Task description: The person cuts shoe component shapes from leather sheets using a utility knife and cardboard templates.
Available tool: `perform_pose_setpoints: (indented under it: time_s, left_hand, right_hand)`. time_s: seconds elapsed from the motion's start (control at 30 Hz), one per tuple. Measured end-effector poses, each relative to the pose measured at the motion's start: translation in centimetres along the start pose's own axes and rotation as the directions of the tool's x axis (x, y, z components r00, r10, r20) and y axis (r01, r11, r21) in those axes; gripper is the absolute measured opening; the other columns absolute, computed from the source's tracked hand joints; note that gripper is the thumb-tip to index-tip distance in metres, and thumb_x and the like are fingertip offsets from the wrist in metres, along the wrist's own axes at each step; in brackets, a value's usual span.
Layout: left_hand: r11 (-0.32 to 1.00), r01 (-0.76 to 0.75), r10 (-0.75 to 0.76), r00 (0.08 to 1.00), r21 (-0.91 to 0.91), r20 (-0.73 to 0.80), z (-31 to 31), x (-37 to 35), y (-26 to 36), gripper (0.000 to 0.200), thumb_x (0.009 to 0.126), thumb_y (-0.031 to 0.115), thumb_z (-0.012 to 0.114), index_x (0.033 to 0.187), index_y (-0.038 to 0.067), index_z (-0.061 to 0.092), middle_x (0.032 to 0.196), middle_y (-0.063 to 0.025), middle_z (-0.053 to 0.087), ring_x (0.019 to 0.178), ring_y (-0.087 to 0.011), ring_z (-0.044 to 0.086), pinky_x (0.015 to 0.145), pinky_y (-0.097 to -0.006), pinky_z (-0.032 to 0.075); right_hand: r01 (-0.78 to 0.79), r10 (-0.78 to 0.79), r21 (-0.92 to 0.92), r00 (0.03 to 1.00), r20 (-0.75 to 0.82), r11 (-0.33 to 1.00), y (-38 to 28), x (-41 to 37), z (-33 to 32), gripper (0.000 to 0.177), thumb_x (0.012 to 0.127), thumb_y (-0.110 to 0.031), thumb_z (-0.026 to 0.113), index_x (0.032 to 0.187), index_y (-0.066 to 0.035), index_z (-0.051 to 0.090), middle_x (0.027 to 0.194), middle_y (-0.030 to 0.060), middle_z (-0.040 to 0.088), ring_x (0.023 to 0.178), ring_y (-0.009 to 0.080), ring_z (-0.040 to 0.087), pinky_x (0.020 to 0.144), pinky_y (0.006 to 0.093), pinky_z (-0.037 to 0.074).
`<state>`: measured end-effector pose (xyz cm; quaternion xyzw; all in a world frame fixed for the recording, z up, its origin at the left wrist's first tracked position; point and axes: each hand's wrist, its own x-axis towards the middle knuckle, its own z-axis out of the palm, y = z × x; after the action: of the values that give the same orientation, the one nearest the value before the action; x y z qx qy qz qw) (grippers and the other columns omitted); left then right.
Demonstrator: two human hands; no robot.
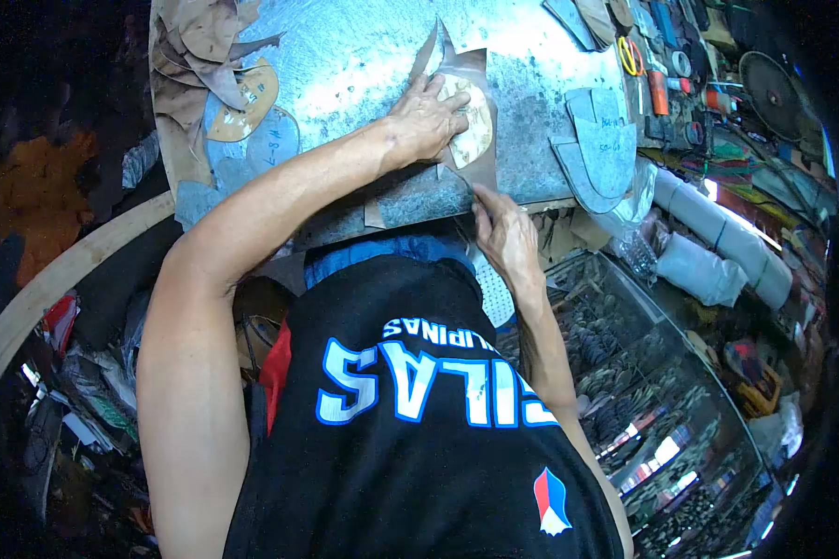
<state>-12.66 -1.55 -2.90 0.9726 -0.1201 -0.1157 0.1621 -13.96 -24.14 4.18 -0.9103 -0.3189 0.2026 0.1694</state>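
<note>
My left hand [429,119] lies flat with fingers spread, pressing a pale, stained template [473,130] onto a piece of brown leather [484,74]. Below it, my right hand [507,233] is closed around a thin knife [460,179], whose narrow tip reaches the leather's lower edge. Most of the knife's handle is hidden in the fingers. The leather lies on a scuffed metal-topped table [345,84], near its front edge.
Brown leather scraps [205,37] pile up at the table's left, beside a marked tan template [244,101]. Grey templates [601,149] lie to the right, below yellow-handled scissors [630,58]. Wrapped rolls [722,233] and a glass case [643,373] stand at right.
</note>
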Motion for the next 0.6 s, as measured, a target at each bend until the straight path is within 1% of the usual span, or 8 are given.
perform_pose_setpoints:
  time_s: [0.1, 0.17, 0.23, 0.27, 0.3, 0.43, 0.5, 0.6]
  left_hand:
    - [1.000, -0.004, 0.003, 1.000, -0.019, -0.021, -0.1, -0.1, 0.0, 0.057, 0.067, 0.037, 0.083, 0.118, 0.018, 0.066, 0.149, -0.0070, 0.042, 0.133, -0.0419, 0.037, 0.108, -0.0600, 0.033]
    - [1.000, 0.000, -0.001, 1.000, -0.025, -0.030, 0.0, -0.1, 0.0, 0.055, 0.069, 0.037, 0.082, 0.118, 0.017, 0.066, 0.149, -0.0073, 0.042, 0.134, -0.0423, 0.037, 0.108, -0.0605, 0.033]
    - [0.999, 0.013, -0.015, 0.999, -0.034, -0.041, -0.2, -0.3, 0.3, 0.052, 0.072, 0.038, 0.079, 0.118, 0.015, 0.066, 0.148, -0.0076, 0.044, 0.134, -0.0429, 0.037, 0.109, -0.0613, 0.031]
    - [0.998, 0.047, -0.047, 0.999, -0.042, -0.002, -0.8, -0.2, 0.7, 0.051, 0.074, 0.039, 0.076, 0.118, 0.014, 0.066, 0.147, -0.0083, 0.045, 0.134, -0.0435, 0.037, 0.111, -0.0612, 0.029]
    - [0.997, 0.059, -0.061, 0.998, -0.046, -0.028, -0.7, -0.3, 1.0, 0.052, 0.075, 0.040, 0.076, 0.119, 0.015, 0.067, 0.146, -0.0089, 0.046, 0.135, -0.0436, 0.037, 0.112, -0.0601, 0.029]
    - [0.988, 0.130, -0.142, 0.979, -0.088, -0.148, 0.1, -0.4, 2.1, 0.053, 0.075, 0.038, 0.077, 0.121, 0.013, 0.066, 0.141, -0.0094, 0.050, 0.135, -0.0435, 0.036, 0.114, -0.0580, 0.027]
    - [0.984, 0.156, -0.171, 0.967, -0.091, -0.189, 0.7, -0.5, 2.4, 0.054, 0.076, 0.036, 0.077, 0.123, 0.012, 0.066, 0.140, -0.0092, 0.050, 0.136, -0.0427, 0.036, 0.115, -0.0574, 0.026]
    - [0.978, 0.180, -0.193, 0.972, -0.106, -0.137, 0.0, -0.6, 2.5, 0.056, 0.075, 0.033, 0.078, 0.125, 0.011, 0.064, 0.142, -0.0089, 0.050, 0.137, -0.0421, 0.036, 0.116, -0.0573, 0.024]
  right_hand:
    - [-0.025, 0.025, 0.033, 0.999, 0.022, 0.999, 1.0, -3.1, -0.9, 0.028, 0.090, -0.010, 0.058, 0.117, -0.005, 0.064, 0.101, 0.0219, 0.067, 0.091, 0.0421, 0.065, 0.078, 0.0464, 0.053]
    - [0.019, -0.015, 0.101, 0.999, -0.039, 0.995, 1.3, -2.9, -1.4, 0.029, 0.089, -0.008, 0.060, 0.118, -0.004, 0.063, 0.102, 0.0214, 0.067, 0.091, 0.0406, 0.066, 0.078, 0.0447, 0.053]
    - [0.106, -0.060, 0.169, 0.965, -0.256, 0.980, 1.2, -0.5, -2.8, 0.028, 0.090, -0.006, 0.062, 0.117, -0.002, 0.063, 0.102, 0.0214, 0.067, 0.091, 0.0387, 0.067, 0.078, 0.0426, 0.053]
    - [0.100, -0.041, 0.197, 0.958, -0.283, 0.975, 0.8, 1.7, -3.5, 0.026, 0.090, -0.004, 0.062, 0.116, -0.001, 0.062, 0.101, 0.0214, 0.067, 0.092, 0.0375, 0.066, 0.079, 0.0411, 0.052]
    - [0.184, -0.125, 0.163, 0.940, -0.317, 0.969, 0.8, 4.3, -4.0, 0.025, 0.092, -0.006, 0.062, 0.116, -0.002, 0.063, 0.101, 0.0210, 0.066, 0.092, 0.0378, 0.066, 0.079, 0.0404, 0.052]
    - [0.372, -0.345, 0.098, 0.914, -0.213, 0.923, 3.3, 14.7, -3.0, 0.025, 0.091, -0.013, 0.062, 0.116, -0.009, 0.066, 0.103, 0.0147, 0.068, 0.092, 0.0375, 0.065, 0.078, 0.0424, 0.053]
    - [0.512, -0.511, 0.036, 0.859, -0.024, 0.858, 3.4, 17.9, -2.9, 0.024, 0.090, -0.016, 0.062, 0.112, -0.009, 0.068, 0.104, 0.0147, 0.069, 0.092, 0.0371, 0.066, 0.078, 0.0426, 0.054]
    - [0.563, -0.563, 0.019, 0.824, 0.070, 0.826, 2.6, 20.3, -3.4, 0.023, 0.089, -0.019, 0.064, 0.109, -0.011, 0.071, 0.105, 0.0120, 0.071, 0.091, 0.0351, 0.067, 0.079, 0.0418, 0.056]
